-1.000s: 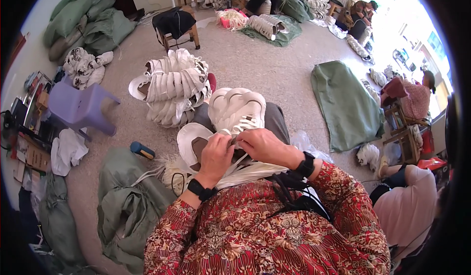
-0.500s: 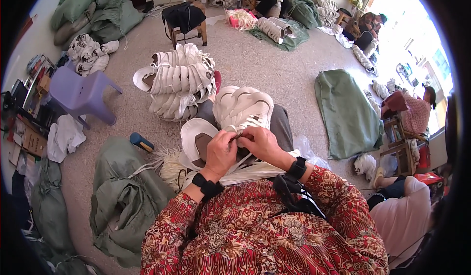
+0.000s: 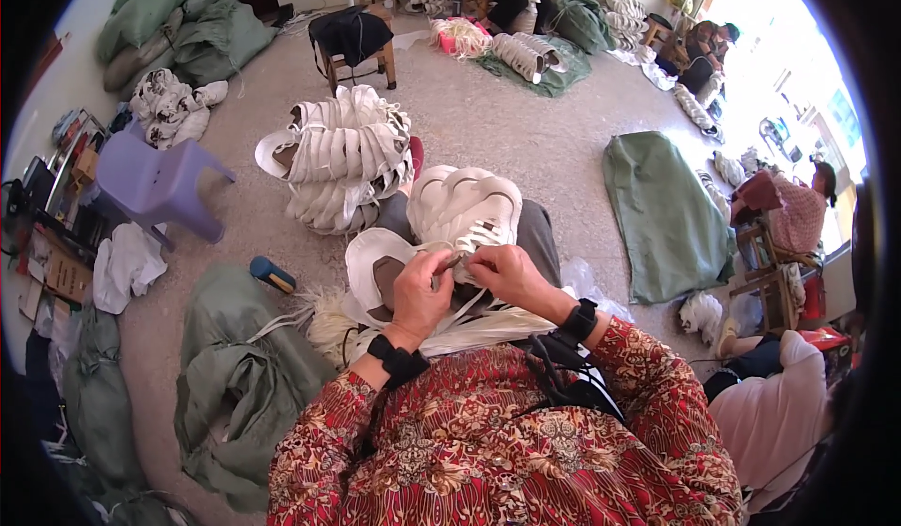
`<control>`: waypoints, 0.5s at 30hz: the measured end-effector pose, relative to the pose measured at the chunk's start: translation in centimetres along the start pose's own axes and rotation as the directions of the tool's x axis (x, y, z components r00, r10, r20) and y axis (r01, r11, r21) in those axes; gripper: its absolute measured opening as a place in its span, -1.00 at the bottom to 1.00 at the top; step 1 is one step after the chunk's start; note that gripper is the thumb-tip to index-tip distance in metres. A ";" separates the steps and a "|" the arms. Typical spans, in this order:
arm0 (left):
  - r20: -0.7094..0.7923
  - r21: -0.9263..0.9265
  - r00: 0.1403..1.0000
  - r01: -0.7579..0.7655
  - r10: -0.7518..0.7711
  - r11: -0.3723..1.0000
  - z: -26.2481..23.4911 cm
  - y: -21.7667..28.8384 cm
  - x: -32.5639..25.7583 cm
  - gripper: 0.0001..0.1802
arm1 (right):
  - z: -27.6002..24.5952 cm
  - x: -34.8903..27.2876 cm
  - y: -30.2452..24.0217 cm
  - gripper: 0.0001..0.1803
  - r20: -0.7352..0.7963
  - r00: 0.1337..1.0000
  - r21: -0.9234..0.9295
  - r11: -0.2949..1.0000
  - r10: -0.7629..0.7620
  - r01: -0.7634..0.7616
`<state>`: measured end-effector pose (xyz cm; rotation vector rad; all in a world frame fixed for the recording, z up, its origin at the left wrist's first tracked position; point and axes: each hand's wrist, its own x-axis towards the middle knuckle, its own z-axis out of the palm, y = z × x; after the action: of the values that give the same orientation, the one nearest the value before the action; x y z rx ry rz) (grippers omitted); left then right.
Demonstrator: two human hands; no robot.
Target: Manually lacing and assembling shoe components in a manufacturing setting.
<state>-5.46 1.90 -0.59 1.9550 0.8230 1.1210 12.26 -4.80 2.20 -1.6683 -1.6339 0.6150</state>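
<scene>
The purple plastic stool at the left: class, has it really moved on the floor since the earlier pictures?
No. The purple plastic stool shifts in the picture, but so does the pile of white shoes beside it; their spacing stays alike, so the camera moved.

Bare floor (image 3: 526, 141) opens at twelve o'clock; a stack of white soles (image 3: 338, 165) blocks eleven, green sacks (image 3: 239, 376) crowd eight.

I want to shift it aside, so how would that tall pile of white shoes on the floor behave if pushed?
The pile of white shoes would probably slump, being loosely stacked and leaning. Each shoe looks light, so some may slide off.
</scene>
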 end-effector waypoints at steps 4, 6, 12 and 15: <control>0.024 -0.021 0.999 -0.038 0.038 0.999 0.2 -0.6 -0.1 -0.78 | 0.3 0.5 -1.0 -0.79 0.018 0.998 -0.031 0.998 0.054 -0.053; 0.030 -0.030 0.998 -0.048 0.049 0.998 0.3 -0.6 -0.2 -0.78 | 0.5 0.8 -1.3 -0.77 0.053 0.995 -0.024 0.996 0.085 -0.084; 0.021 -0.057 1.000 0.000 0.001 0.998 0.0 0.0 0.2 -0.83 | -0.5 0.2 -0.9 -0.76 0.053 0.996 -0.114 0.992 0.065 -0.058; 0.017 -0.095 0.999 0.032 -0.030 0.995 -0.4 0.0 0.3 -0.85 | -4.3 -2.2 -0.2 -0.81 0.310 0.950 -0.108 0.991 -0.046 0.084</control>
<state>-5.70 2.21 -0.29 1.8640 0.7753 1.1054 15.20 -7.63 4.80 -1.6580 -1.9735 0.7885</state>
